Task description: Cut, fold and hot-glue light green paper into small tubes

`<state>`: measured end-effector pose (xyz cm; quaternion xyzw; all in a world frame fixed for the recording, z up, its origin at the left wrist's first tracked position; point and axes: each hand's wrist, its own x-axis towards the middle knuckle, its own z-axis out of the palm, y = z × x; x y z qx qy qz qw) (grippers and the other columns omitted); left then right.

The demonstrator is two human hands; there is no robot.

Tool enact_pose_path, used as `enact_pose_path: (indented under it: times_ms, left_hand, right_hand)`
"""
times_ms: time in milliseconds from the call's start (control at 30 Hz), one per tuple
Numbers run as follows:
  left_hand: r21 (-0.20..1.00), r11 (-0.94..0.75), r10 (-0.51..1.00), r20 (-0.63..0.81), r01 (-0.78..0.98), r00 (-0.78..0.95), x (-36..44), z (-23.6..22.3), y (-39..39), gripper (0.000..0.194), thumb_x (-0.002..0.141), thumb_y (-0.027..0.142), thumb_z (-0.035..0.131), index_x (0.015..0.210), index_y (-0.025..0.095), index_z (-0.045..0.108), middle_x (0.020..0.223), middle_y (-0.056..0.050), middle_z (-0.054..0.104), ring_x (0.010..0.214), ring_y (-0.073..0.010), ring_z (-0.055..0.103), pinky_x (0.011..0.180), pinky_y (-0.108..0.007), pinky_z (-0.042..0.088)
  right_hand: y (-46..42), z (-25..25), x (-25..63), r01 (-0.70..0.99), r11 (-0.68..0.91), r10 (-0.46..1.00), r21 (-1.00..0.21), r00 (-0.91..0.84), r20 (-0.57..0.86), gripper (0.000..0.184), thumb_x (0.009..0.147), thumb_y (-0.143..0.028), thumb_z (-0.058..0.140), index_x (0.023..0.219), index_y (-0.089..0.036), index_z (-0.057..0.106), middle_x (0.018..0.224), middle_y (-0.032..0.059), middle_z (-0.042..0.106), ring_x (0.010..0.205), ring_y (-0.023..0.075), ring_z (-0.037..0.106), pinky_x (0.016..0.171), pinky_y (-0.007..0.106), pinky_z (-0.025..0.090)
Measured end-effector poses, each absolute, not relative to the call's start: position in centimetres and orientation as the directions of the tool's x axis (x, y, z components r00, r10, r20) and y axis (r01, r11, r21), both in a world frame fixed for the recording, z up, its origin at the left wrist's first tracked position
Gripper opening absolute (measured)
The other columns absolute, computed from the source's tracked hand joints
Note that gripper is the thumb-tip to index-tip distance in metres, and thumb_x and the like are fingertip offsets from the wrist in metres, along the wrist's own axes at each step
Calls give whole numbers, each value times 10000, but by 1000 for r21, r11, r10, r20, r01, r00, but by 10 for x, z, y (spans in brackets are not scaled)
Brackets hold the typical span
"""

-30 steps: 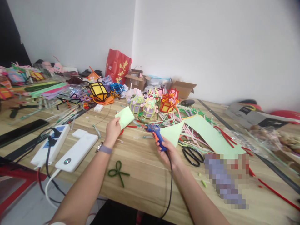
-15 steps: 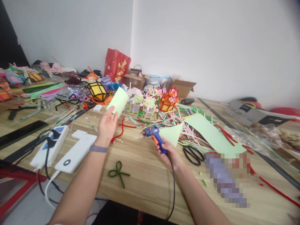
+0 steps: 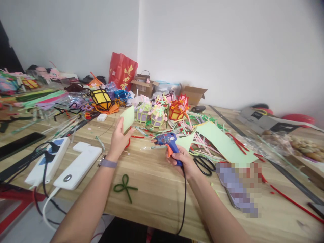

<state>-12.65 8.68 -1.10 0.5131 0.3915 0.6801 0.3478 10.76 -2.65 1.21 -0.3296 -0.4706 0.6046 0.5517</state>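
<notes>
My left hand [image 3: 118, 140] is closed on a pale green sheet [image 3: 128, 118], seen at a steep angle above the table. In my right hand [image 3: 181, 157] is a blue glue gun [image 3: 167, 140], its nozzle pointing left and its black cord hanging down past the table edge. Just behind the glue gun lies a pale green piece of sheet [image 3: 186, 141]. Black-handled scissors [image 3: 205, 165] rest beside my right wrist. A dark green pipe cleaner bent into loops [image 3: 125, 187] lies between my forearms.
Small pipe-cleaner lanterns [image 3: 157, 114] stand behind my hands, with loose strips around them. A long green sheet [image 3: 222, 138] lies to the right. On the left are a power strip [image 3: 48, 162], a white power bank [image 3: 78, 168] and a black phone [image 3: 21, 145].
The green sheet in my left hand has turned and come lower, so less of its face shows. The glue gun stays in my right hand, slightly higher. The view has shifted a little.
</notes>
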Motion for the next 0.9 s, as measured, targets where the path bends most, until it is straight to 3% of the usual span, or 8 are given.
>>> enact_pose_path:
  times_ms: [100, 200, 333, 433, 533, 633, 767, 900]
  left_hand:
    - [830, -519, 800, 555, 204, -228, -125, -10, 81, 886, 655, 267, 800, 1447, 216, 405, 1608, -121, 215, 1490, -261, 149, 1216, -383, 123]
    - [786, -569, 772, 612, 240, -172, -117, -4, 71, 938, 636, 268, 814, 1463, 208, 375, 1609, -137, 199, 1492, -277, 127, 1219, -410, 107]
    - [810, -579, 813, 582, -98, 8, -103, 11, 53, 779, 638, 286, 802, 1359, 226, 516, 1563, -104, 329, 1473, -281, 214, 1202, -408, 219]
    - [841, -424, 849, 498, -337, 176, -99, 24, 40, 652, 612, 260, 805, 1237, 219, 626, 1480, -107, 464, 1433, -298, 315, 1187, -443, 274]
    - [850, -271, 860, 425, -452, 283, -101, 31, 33, 587, 564, 260, 828, 1134, 208, 697, 1379, -124, 569, 1392, -333, 383, 1170, -488, 312]
    - [867, -130, 821, 365, -480, 438, -102, 29, 31, 577, 538, 336, 857, 1081, 186, 731, 1300, -158, 626, 1342, -372, 445, 1142, -533, 340]
    - [916, -15, 760, 271, -401, 591, -101, 23, 30, 606, 537, 437, 866, 1067, 173, 739, 1241, -193, 656, 1284, -397, 505, 1111, -568, 360]
    - [944, -26, 785, 223, -329, 578, -109, 25, 40, 545, 591, 445, 836, 1043, 157, 736, 1207, -194, 675, 1191, -384, 589, 1030, -540, 444]
  right_hand:
    - [-34, 22, 112, -288, 116, 982, -951, -113, 154, 183, 591, -261, 743, 747, -188, 680, 538, -33, 590, 400, 67, 380, 439, 220, 344]
    - [-42, 30, 114, -365, 195, 980, -910, 52, 190, 259, 555, -214, 755, 801, -212, 673, 659, -41, 619, 388, 36, 320, 460, 232, 404]
    - [-42, 39, 125, -486, 267, 960, -832, 206, 188, 289, 510, -153, 734, 771, -238, 643, 834, -24, 650, 459, 46, 343, 484, 222, 455]
    - [-39, 41, 141, -501, 308, 942, -809, 277, 188, 227, 515, -127, 716, 661, -235, 580, 1040, -7, 673, 633, 92, 510, 564, 230, 511]
    - [-36, 37, 154, -488, 325, 934, -810, 302, 194, 215, 522, -119, 711, 635, -234, 568, 1166, -12, 657, 854, 154, 603, 688, 288, 553]
    - [-34, 27, 155, -489, 302, 944, -818, 271, 187, 212, 509, -126, 722, 636, -232, 590, 1115, -3, 671, 859, 171, 627, 740, 331, 567]
    - [-32, 14, 148, -502, 215, 974, -838, 176, 144, 231, 486, -123, 753, 632, -232, 610, 821, -6, 661, 885, 216, 664, 799, 372, 580]
    - [-32, 5, 148, -527, 165, 979, -834, 190, 73, 261, 475, -124, 770, 669, -235, 634, 745, -5, 647, 1045, 272, 662, 851, 358, 574]
